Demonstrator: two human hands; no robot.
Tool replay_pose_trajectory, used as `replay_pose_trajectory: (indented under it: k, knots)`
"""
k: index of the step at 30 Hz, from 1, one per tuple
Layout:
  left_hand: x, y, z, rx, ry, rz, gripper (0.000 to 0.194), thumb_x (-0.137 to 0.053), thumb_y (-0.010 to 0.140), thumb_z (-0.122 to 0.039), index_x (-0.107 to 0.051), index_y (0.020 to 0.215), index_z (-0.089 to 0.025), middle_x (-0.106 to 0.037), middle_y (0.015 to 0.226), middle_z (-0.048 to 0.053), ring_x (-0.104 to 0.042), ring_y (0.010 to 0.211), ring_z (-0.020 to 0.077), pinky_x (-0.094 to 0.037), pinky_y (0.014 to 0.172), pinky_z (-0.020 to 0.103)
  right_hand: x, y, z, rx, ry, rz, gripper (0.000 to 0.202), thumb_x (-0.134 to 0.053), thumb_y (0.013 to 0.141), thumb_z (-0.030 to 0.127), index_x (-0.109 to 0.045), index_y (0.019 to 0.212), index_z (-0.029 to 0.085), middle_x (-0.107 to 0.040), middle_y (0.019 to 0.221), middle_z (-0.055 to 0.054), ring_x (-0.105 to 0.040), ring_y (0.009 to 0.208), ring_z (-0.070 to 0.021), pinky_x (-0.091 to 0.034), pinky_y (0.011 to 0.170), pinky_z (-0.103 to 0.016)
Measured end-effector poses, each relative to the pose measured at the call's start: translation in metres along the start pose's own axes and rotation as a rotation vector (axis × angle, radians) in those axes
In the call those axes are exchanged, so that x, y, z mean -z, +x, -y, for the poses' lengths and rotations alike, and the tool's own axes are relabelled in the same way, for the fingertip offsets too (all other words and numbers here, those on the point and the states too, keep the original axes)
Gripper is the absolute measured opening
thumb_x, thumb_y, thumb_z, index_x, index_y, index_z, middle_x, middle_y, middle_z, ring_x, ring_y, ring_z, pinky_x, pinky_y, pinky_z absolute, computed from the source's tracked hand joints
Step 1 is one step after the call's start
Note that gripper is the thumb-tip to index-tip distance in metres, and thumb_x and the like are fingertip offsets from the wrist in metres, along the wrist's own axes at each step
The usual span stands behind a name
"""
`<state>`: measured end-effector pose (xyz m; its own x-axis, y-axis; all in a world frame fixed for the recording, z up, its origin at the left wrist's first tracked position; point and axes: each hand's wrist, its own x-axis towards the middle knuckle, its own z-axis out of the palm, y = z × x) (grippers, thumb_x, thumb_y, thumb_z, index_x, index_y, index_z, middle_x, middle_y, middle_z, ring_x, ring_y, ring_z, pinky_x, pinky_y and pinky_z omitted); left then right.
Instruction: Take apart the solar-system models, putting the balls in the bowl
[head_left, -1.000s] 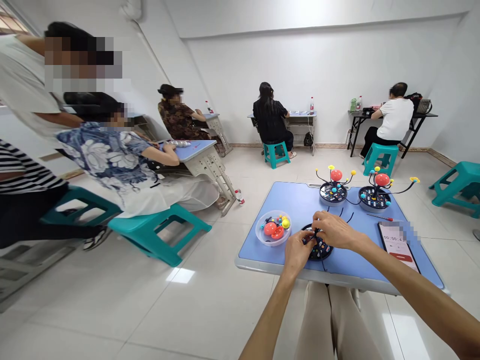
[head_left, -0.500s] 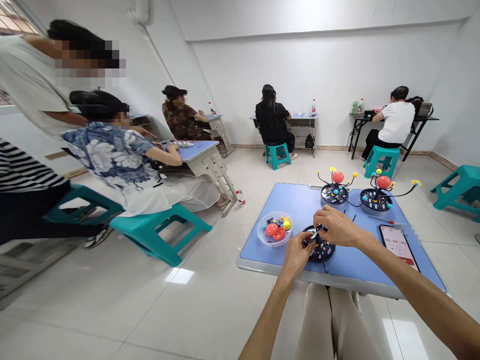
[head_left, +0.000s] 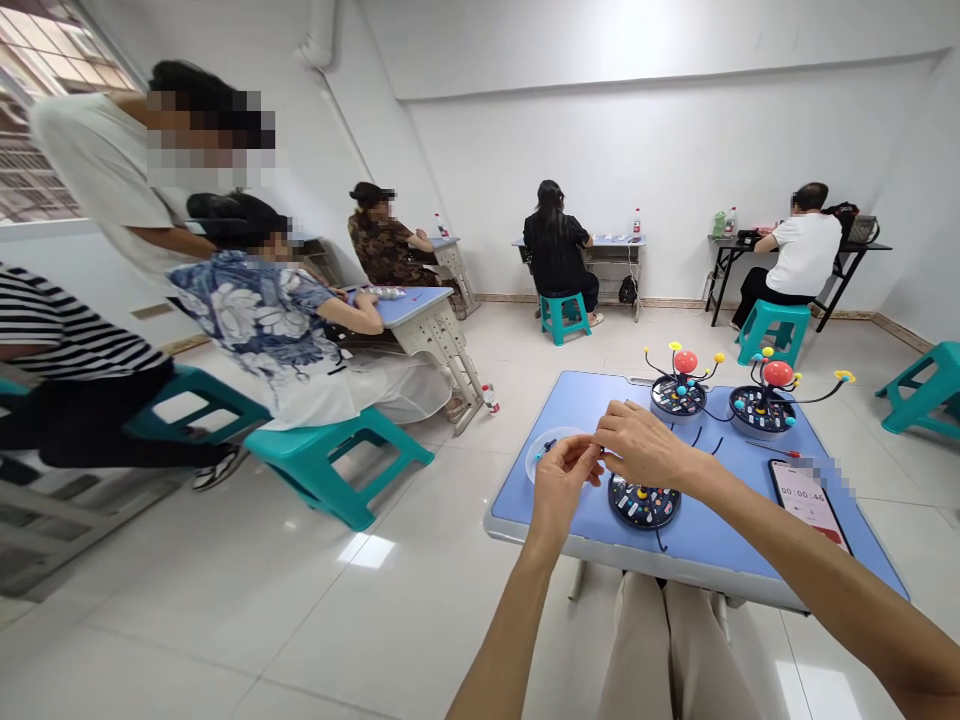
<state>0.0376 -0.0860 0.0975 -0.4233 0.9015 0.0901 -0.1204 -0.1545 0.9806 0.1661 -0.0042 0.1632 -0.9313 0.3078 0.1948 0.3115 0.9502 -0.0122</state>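
My left hand (head_left: pixel 561 482) and my right hand (head_left: pixel 646 446) meet with fingertips pinched together above the table. Between them is something small and dark, mostly hidden by the fingers. Just below my right hand lies a round black base (head_left: pixel 643 510) with colourful printed patterns and a black wire arm bending off its near edge. Behind my left hand, the clear plastic bowl (head_left: pixel 531 462) is largely covered; a few small blue and dark parts show in it. Two solar-system models, one on the left (head_left: pixel 678 396) and one on the right (head_left: pixel 762 412), stand at the table's far side with red balls on top.
On the blue table (head_left: pixel 739 540) at right lie a phone (head_left: pixel 806 510) showing a timer and a red-handled screwdriver (head_left: pixel 780 453). Loose black wire arms (head_left: pixel 697 437) lie near the models. Other people sit at desks on teal stools; one person stands at left.
Both hands have lifted off the black base and moved up and left, in front of the bowl. The base is now more exposed. The camera view has shifted slightly.
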Motion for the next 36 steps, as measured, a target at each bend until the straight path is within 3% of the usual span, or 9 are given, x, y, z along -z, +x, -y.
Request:
replay_pose_trajectory:
  k: [5, 9, 11, 13, 15, 18, 23, 27, 36]
  knots:
    - [0.008, 0.006, -0.012, 0.012, -0.059, -0.046, 0.041, -0.077, 0.066, -0.046, -0.064, 0.087, -0.013, -0.061, 0.063, -0.001, -0.053, 0.052, 0.0082, -0.046, 0.054, 0.024, -0.005, 0.021, 0.015, 0.036, 0.001, -0.031, 0.017, -0.052, 0.088, 0.010, -0.067, 0.096, 0.012, -0.066, 0.094, -0.012, -0.050, 0.095, -0.0236, -0.041, 0.083, -0.036]
    - [0.021, 0.006, -0.018, -0.011, -0.040, -0.160, 0.040, -0.077, 0.065, -0.044, -0.068, 0.088, -0.012, -0.063, 0.065, 0.000, -0.055, 0.055, 0.0093, -0.047, 0.055, 0.024, -0.001, 0.011, 0.014, 0.086, 0.147, -0.262, 0.029, -0.045, 0.090, 0.007, -0.061, 0.112, 0.017, -0.061, 0.117, -0.013, -0.051, 0.106, -0.0213, -0.045, 0.085, -0.034]
    - [0.025, 0.004, -0.021, -0.021, -0.023, -0.216, 0.039, -0.076, 0.065, -0.043, -0.071, 0.088, -0.012, -0.064, 0.065, 0.001, -0.056, 0.056, 0.0104, -0.049, 0.057, 0.025, 0.000, 0.002, 0.010, -0.075, 0.280, -0.473, 0.025, -0.043, 0.093, 0.012, -0.062, 0.108, 0.019, -0.061, 0.117, -0.012, -0.055, 0.102, -0.0197, -0.047, 0.084, -0.033]
    - [0.025, 0.002, -0.024, -0.041, 0.009, -0.246, 0.037, -0.074, 0.067, -0.042, -0.073, 0.089, -0.013, -0.064, 0.063, 0.000, -0.056, 0.055, 0.0106, -0.050, 0.058, 0.026, -0.003, -0.002, 0.004, -0.323, 0.454, -0.625, 0.018, -0.047, 0.093, 0.022, -0.063, 0.100, 0.019, -0.065, 0.101, -0.009, -0.059, 0.086, -0.0178, -0.049, 0.077, -0.032]
    - [0.022, -0.001, -0.025, -0.064, 0.052, -0.234, 0.033, -0.071, 0.071, -0.040, -0.074, 0.090, -0.013, -0.062, 0.059, -0.001, -0.056, 0.054, 0.0105, -0.050, 0.058, 0.026, -0.011, 0.000, 0.001, -0.483, 0.690, -0.608, 0.017, -0.054, 0.088, 0.031, -0.063, 0.095, 0.017, -0.065, 0.082, -0.005, -0.059, 0.071, -0.0159, -0.048, 0.066, -0.030]
    - [0.013, -0.004, -0.026, -0.092, 0.079, -0.205, 0.031, -0.069, 0.072, -0.039, -0.075, 0.089, -0.014, -0.063, 0.059, -0.001, -0.056, 0.054, 0.0102, -0.049, 0.056, 0.024, -0.024, 0.011, 0.002, -0.528, 1.074, -0.453, 0.025, -0.060, 0.081, 0.040, -0.062, 0.089, 0.017, -0.064, 0.070, -0.001, -0.056, 0.057, -0.0128, -0.044, 0.049, -0.025]
    - [0.006, -0.006, -0.025, -0.096, 0.065, -0.202, 0.030, -0.067, 0.074, -0.038, -0.076, 0.089, -0.014, -0.062, 0.061, -0.001, -0.053, 0.052, 0.0088, -0.046, 0.052, 0.023, -0.034, 0.026, 0.009, -0.572, 1.413, -0.503, 0.031, -0.065, 0.073, 0.047, -0.060, 0.072, 0.016, -0.062, 0.062, 0.001, -0.048, 0.044, -0.0076, -0.038, 0.039, -0.021]
    - [0.009, -0.004, -0.021, -0.135, 0.151, -0.213, 0.031, -0.070, 0.073, -0.040, -0.076, 0.090, -0.015, -0.065, 0.065, 0.000, -0.055, 0.054, 0.0100, -0.046, 0.053, 0.023, -0.033, 0.029, 0.011, -0.567, 1.513, -0.519, 0.031, -0.069, 0.071, 0.045, -0.061, 0.067, 0.016, -0.062, 0.059, 0.000, -0.049, 0.044, -0.0077, -0.040, 0.039, -0.021]
    - [0.014, -0.005, -0.023, -0.466, 0.649, -0.403, 0.020, -0.058, 0.084, -0.031, -0.074, 0.081, -0.018, -0.071, 0.073, 0.002, -0.061, 0.064, 0.0123, -0.048, 0.065, 0.024, -0.035, 0.063, 0.017, -0.730, 1.599, -0.568, 0.022, -0.062, 0.079, 0.025, -0.058, 0.060, 0.014, -0.057, 0.048, 0.001, -0.047, 0.038, -0.0067, -0.037, 0.035, -0.018]
